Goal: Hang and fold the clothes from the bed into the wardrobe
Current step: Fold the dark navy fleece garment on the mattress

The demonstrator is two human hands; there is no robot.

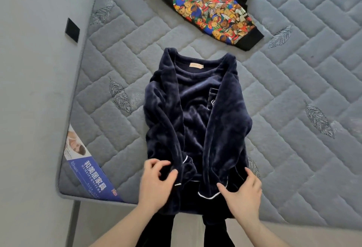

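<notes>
A bare grey quilted mattress (293,93) on the bed fills the view, with a pale grey wall (35,90) well off beyond the left hand. Two garments lie on it. One navy fleece top (195,113) lies flat, sleeves folded inward, its hem between both hands. The left hand (156,186) pinches a cuff; the right hand (242,195) presses the hem with loosely spread fingers. One bear-print garment (207,5) lies far ahead of them.

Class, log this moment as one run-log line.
stage: folding | item: navy fleece top on mattress, sleeves folded in | left hand: pinching left cuff | right hand: on right cuff
</notes>
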